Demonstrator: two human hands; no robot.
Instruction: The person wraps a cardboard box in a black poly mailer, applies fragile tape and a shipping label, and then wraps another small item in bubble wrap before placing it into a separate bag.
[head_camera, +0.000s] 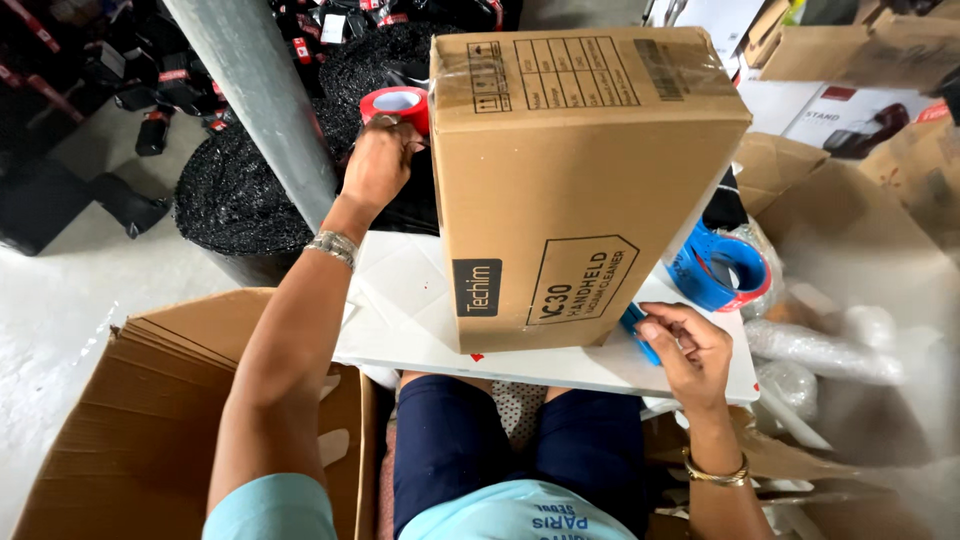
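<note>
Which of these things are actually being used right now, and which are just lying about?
In use:
- box, standing on the white board
- red tape roll, at the left hand
- small blue thing in the right hand, against the box's lower corner

Lying about:
- blue tape dispenser
- flat cartons
- black mesh roll
- plastic wrap
- grey pole

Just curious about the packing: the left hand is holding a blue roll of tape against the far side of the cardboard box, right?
Not quite. In the head view the left hand holds a red tape roll, not blue, beside the cardboard box.
</note>
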